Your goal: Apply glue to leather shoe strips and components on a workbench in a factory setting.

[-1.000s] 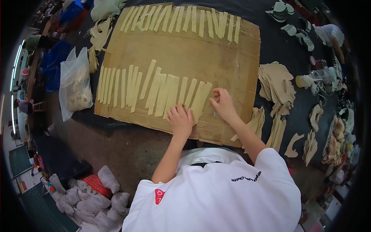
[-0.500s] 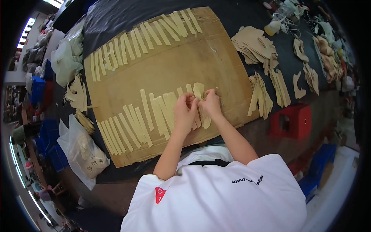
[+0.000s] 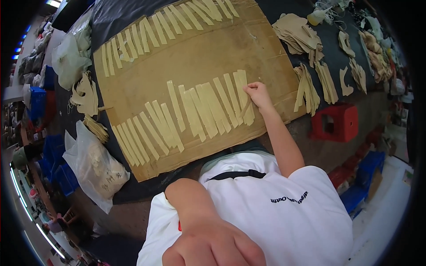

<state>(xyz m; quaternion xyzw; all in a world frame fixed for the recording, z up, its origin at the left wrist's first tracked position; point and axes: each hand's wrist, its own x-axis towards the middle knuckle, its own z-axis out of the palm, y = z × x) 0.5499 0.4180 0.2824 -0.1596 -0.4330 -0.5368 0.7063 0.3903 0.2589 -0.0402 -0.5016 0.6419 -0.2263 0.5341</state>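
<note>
My right hand (image 3: 258, 94) is closed in a pinch at the right end of the near row, on a narrow tan strip (image 3: 246, 109) that slants down over pale strips lying on the cardboard. My left hand (image 3: 213, 248) is raised close to the camera at the lower edge, its back and bent knuckles showing; its fingers are hidden. Several pale yellow strips (image 3: 207, 108) make up the near row, some overlapping. A far row of similar strips (image 3: 150, 32) runs along the upper part of the brown cardboard sheet (image 3: 137, 82).
Right of the cardboard lie bundles of strips (image 3: 306, 91) and a stack of beige cut pieces (image 3: 295, 33). A red stool (image 3: 339, 124) stands beyond the table's right edge. Plastic bags (image 3: 95, 166) and cut scraps (image 3: 85, 95) line the left side.
My left hand has left the strips and come up toward the camera. My right hand has shifted slightly right and up in the picture. The whole view has moved slightly.
</note>
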